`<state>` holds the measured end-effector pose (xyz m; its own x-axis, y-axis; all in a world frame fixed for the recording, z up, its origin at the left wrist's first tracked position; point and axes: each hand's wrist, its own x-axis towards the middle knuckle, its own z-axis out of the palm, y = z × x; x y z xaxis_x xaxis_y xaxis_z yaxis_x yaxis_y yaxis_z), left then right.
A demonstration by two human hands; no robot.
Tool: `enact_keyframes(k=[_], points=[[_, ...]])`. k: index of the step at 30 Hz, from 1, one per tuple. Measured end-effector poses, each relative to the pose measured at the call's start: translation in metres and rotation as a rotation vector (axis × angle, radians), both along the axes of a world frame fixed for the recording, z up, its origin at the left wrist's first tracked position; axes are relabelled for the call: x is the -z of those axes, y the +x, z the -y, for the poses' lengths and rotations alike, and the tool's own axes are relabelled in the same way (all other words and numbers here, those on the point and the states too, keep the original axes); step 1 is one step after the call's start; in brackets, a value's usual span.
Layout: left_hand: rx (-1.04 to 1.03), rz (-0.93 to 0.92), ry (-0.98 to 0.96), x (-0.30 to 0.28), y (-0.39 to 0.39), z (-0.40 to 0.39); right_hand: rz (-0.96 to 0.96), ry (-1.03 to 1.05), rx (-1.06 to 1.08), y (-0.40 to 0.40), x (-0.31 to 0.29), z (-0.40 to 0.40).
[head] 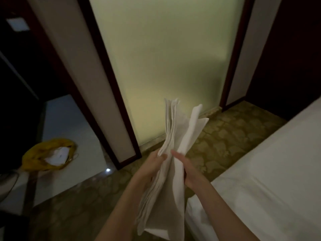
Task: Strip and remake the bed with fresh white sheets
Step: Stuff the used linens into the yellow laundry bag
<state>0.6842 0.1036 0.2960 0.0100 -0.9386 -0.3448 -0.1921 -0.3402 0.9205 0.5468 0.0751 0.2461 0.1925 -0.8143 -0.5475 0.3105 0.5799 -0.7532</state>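
1. Hands meet in front of the body, both gripping a folded white sheet [171, 153] held upright above the patterned carpet [225, 140].
2. Left hand [152, 166] curls round the layered left edge, thumb on top.
3. Right hand [188, 168] clasps the right fold.
4. Bed [269, 180], covered in white, lies just to the right.
5. Yellow bag [41, 157] holding white cloth sits on the tiled floor [69, 119], well apart, beside a frosted glass panel [165, 58].

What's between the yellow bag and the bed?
In the head view, patterned carpet, plus both hands gripping the folded white sheet.
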Motion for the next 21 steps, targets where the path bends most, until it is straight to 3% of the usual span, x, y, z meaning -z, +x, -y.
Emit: enact_keyframes(k=[12,21], points=[[-0.801,-0.266,0.057,0.005,0.152,-0.017,-0.144,-0.108,-0.416,0.103,-0.033,0.090],[-1.110,-0.279,0.041,0.010,0.267,-0.070,-0.188,-0.224,-0.775,0.279,-0.034,0.107]])
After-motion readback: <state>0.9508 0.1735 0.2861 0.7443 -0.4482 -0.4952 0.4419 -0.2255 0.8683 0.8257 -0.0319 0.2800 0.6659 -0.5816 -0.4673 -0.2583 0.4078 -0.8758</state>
